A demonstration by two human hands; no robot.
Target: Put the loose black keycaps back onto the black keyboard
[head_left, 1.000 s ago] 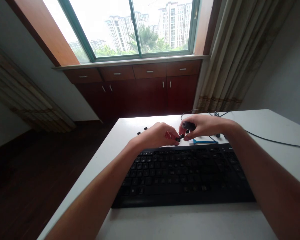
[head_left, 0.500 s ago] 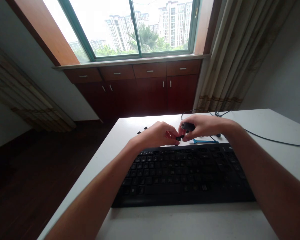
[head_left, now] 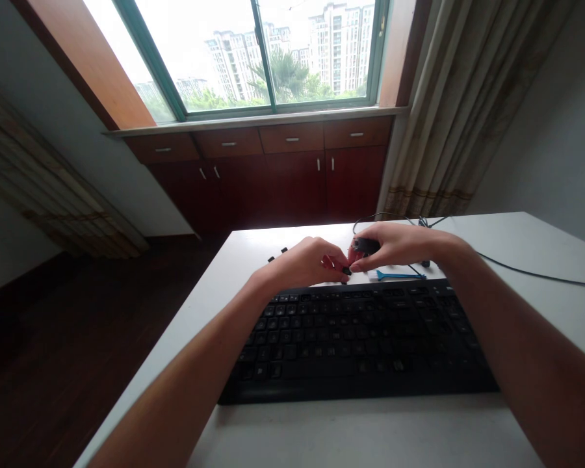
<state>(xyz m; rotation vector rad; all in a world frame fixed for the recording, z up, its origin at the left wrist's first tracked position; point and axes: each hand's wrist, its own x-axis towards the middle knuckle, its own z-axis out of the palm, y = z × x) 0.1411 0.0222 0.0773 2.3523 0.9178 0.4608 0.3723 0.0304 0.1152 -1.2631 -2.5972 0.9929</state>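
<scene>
A black keyboard [head_left: 361, 341] lies on the white table [head_left: 351, 435] in front of me. Just beyond its far edge my two hands meet. My left hand [head_left: 309, 261] is closed in a pinch on a small black keycap [head_left: 346, 270] at its fingertips. My right hand [head_left: 394, 246] is curled round a small dark tool [head_left: 366, 245] and its fingertips touch the same keycap. A blue brush [head_left: 397, 275] rests on the table right under my right hand.
Two loose black keycaps [head_left: 277, 254] sit on the table left of my hands. A black cable [head_left: 531, 274] runs across the table's right side. Past the table's far edge are dark wooden cabinets [head_left: 273, 175], a window and curtains.
My fingertips have drawn closer together around the small keycap. Both hands have shifted slightly away from me; nothing else has moved.
</scene>
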